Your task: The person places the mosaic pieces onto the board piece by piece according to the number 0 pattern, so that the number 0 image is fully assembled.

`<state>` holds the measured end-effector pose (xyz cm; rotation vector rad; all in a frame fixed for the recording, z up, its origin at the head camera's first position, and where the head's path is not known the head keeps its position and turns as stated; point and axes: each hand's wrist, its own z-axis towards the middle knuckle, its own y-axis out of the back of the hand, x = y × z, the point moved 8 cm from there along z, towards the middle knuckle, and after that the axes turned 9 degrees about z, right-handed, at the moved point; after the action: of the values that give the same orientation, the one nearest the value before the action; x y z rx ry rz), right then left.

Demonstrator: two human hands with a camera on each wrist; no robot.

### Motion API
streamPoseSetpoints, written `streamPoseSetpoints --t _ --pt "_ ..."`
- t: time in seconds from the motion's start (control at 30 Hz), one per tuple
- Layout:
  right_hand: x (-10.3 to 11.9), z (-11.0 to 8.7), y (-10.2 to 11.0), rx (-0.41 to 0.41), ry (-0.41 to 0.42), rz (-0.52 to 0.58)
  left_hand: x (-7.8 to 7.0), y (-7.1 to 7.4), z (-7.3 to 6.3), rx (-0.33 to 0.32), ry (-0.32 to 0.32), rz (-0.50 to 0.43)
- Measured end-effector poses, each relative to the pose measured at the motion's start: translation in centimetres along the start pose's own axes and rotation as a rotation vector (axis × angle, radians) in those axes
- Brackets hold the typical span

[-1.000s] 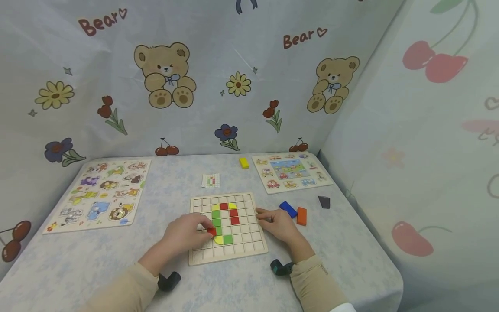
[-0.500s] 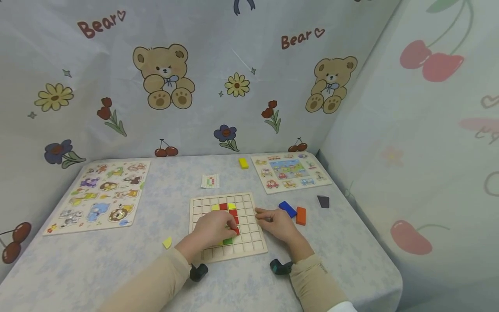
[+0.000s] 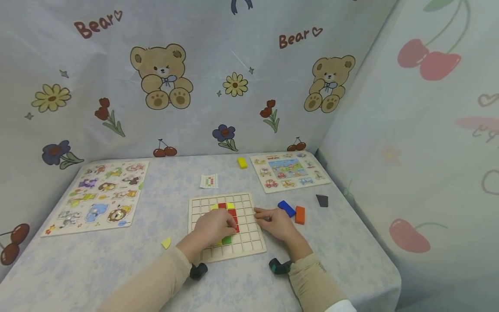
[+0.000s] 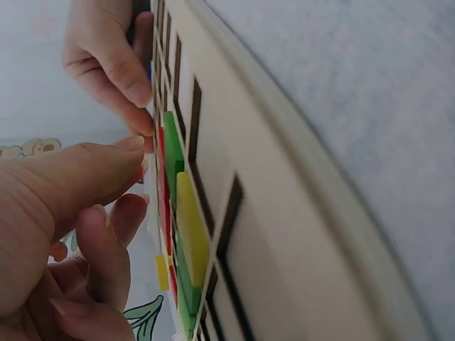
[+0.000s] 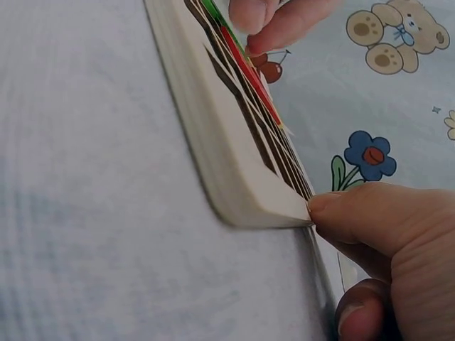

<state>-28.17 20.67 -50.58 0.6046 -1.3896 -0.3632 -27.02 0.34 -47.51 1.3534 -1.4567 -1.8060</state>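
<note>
Over the middle of a wooden grid board (image 3: 249,247), my left hand (image 3: 214,225) pinches a small red square tile (image 4: 139,172) between thumb and fingers. The tile sits low over the board, mostly hidden by the fingertips. Red tiles (image 3: 232,212), a green tile (image 3: 227,239) and yellow pieces (image 3: 231,205) lie in the grid, partly covered by the left hand. My right hand (image 3: 277,221) holds the board's right edge, its thumb tip right at the edge in the right wrist view.
A yellow quarter-round piece (image 3: 166,242) lies left of the board. Blue (image 3: 286,208) and orange blocks (image 3: 299,215) and a dark piece (image 3: 322,200) lie right. Behind are a pattern card (image 3: 209,181) and yellow block (image 3: 242,163); picture puzzles (image 3: 95,195) flank the table.
My left hand moved right across the board with the red tile, from beside the green column to the red column, uncovering the yellow quarter-round piece. The right hand stayed at the board's edge.
</note>
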Motion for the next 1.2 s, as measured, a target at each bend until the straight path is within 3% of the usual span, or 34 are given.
streamPoseSetpoints --t 0.2,0.37,0.57,0.67,0.97,1.2 --pt "0.0 0.0 0.0 0.004 -0.009 -0.015 3.1 2.7 -3.6 -0.069 0.125 0.005" --pt "-0.2 -0.2 0.0 0.0 -0.025 -0.016 7.9 4.9 -6.9 -0.071 0.212 0.004" --pt "-0.3 -0.2 -0.1 -0.003 -0.021 -0.008 13.7 5.5 -9.9 -0.11 0.227 0.027" --pt "-0.3 -0.1 0.0 -0.019 -0.022 -0.008 15.4 5.5 -10.5 -0.13 0.218 0.003" --pt "-0.4 -0.1 0.1 -0.024 -0.006 -0.01 16.1 4.3 -10.6 -0.035 0.201 -0.059" --pt "-0.5 0.0 0.0 -0.022 -0.019 0.014 16.2 4.1 -10.6 -0.065 0.162 -0.034"
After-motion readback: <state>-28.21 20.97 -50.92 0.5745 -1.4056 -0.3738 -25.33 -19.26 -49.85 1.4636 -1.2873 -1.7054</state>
